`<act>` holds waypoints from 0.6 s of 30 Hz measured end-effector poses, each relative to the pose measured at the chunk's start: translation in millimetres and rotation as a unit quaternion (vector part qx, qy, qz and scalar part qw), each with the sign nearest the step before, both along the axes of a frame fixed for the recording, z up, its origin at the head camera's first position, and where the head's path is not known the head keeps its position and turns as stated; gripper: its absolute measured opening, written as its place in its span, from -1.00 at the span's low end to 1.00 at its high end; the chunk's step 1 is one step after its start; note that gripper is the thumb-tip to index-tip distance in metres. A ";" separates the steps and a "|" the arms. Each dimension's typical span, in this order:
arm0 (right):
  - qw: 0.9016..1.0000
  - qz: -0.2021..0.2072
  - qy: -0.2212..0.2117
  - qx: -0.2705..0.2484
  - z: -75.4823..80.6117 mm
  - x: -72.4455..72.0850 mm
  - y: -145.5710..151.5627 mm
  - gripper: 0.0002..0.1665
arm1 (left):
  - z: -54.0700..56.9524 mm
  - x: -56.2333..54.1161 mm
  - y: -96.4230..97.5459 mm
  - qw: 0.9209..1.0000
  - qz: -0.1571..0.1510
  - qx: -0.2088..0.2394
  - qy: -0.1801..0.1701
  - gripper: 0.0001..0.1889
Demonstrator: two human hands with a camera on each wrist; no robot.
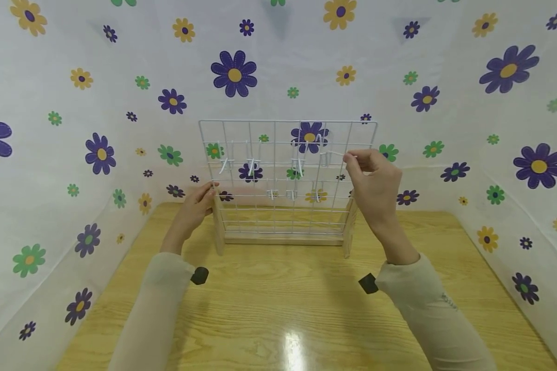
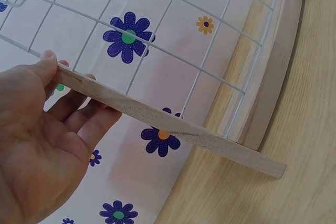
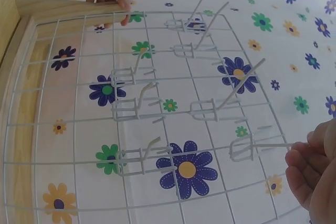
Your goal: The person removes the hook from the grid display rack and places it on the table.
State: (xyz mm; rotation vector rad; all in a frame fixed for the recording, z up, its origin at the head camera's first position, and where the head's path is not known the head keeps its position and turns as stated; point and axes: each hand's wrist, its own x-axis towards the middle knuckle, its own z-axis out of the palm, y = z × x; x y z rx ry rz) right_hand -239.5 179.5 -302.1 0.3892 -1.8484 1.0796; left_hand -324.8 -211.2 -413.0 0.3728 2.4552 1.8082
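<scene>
A white wire grid panel [image 1: 288, 121] stands upright in a wooden stand [image 1: 283, 239]. Near its upper right corner, my right hand [image 1: 378, 185] pinches the prong tip of a white wire hook [image 3: 242, 149] between thumb and fingers; the hook's frame lies against the grid wires. On the other side, my left hand [image 1: 192, 211] grips the stand's left wooden post [image 2: 194, 134], thumb in front and fingers behind. Three other long hooks [image 3: 203, 110] hang in the upper row to the left. Below them sit three shorter hooks [image 3: 128, 109].
The stand is on a wood-grain table [image 1: 260, 309], near its back edge. Behind and at both sides hangs a white sheet [image 1: 278, 62] printed with flowers. A black object [image 1: 199, 275] shows at the left cuff, another black object [image 1: 369, 283] at the right.
</scene>
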 end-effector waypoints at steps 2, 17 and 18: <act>1.000 0.002 -0.006 -0.002 1.3 0.2 1.8 -0.85 | 2.1 1.0 0.5 1.000 0.000 -0.001 -0.002 -0.47; 0.997 0.053 -0.016 -0.050 13.9 17.3 16.8 -0.87 | 31.6 23.9 9.8 1.000 -0.004 0.000 -0.019 -0.48; 0.997 0.057 -0.017 -0.054 14.5 18.4 18.7 -0.87 | 31.4 23.9 9.9 1.000 -0.005 -0.001 -0.018 -0.48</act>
